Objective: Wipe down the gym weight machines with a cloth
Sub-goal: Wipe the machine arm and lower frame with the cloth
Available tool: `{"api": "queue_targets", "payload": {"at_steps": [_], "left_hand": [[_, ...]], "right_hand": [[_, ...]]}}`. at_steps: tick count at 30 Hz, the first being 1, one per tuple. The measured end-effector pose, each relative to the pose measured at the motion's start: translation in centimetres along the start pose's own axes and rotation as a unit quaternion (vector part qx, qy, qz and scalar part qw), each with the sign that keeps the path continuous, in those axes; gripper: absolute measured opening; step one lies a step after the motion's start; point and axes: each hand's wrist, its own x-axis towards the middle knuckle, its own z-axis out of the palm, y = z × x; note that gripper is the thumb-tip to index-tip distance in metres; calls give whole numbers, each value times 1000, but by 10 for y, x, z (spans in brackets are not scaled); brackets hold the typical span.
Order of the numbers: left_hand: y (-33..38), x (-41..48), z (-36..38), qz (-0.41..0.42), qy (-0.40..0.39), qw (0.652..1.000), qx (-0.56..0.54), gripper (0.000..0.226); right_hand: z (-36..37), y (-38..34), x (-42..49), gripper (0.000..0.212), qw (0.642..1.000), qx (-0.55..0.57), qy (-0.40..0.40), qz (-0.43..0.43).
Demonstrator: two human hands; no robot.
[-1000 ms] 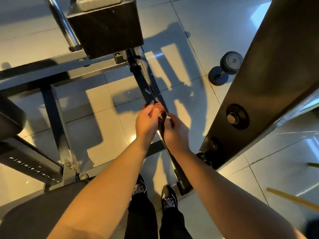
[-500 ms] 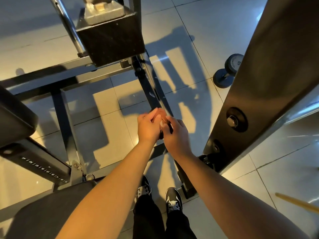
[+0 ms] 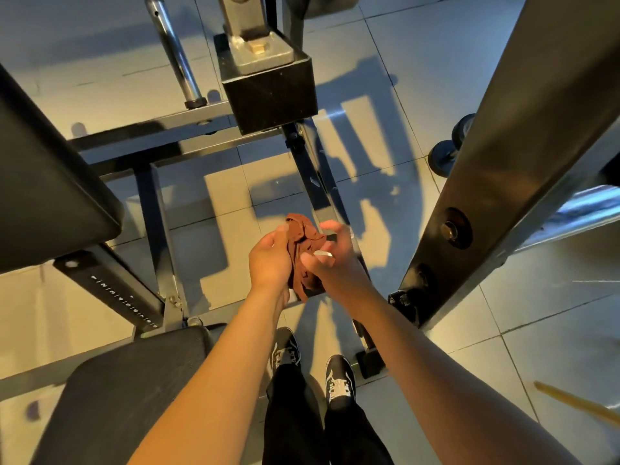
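A crumpled brown cloth (image 3: 302, 243) is bunched between my two hands above the floor. My left hand (image 3: 270, 260) cups it from the left with fingers curled on it. My right hand (image 3: 330, 260) presses it from the right, fingers partly spread and blurred. Just behind the hands runs the machine's slanted black frame bar (image 3: 315, 182), leading up to the black weight stack (image 3: 268, 92). A black padded seat (image 3: 127, 391) lies at lower left.
A wide dark upright post (image 3: 496, 182) with bolts stands at the right. A dumbbell (image 3: 449, 149) lies on the tiled floor behind it. A large black pad (image 3: 43, 182) juts in from the left, and a chrome guide rod (image 3: 174, 52) rises at the top. My shoes (image 3: 315, 370) stand below.
Both hands have come off the slanted bar and dropped toward me. The cloth, earlier pinched around the bar, is now bunched loose between them. The view has tilted up.
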Motion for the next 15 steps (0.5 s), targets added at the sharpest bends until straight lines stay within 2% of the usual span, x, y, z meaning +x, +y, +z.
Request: {"api": "queue_targets", "payload": {"at_steps": [3,5,7,10,13,15], "left_hand": [[2,-4,-11,-22,-56,998,-37,32],[-1,-7,-18,-41,-98,992,-72,31],[-2,-11,-23,-47,-123,988,-84,54],[2,-12,-26,-40,-108,989,-90,53],[4,-6,-30,-36,-109,990,-85,47],[5,-4,-33,-10,-124,991,-44,44]], "right_hand": [[-1,-5,5,33,996,-56,60,22],[-1,-9,7,19,986,-121,118,0],[3,-11,8,15,979,-151,136,-19],[10,-12,9,28,985,-153,80,-4],[8,-17,8,31,992,-125,8,26],[8,-16,11,30,991,-132,19,11]]}}
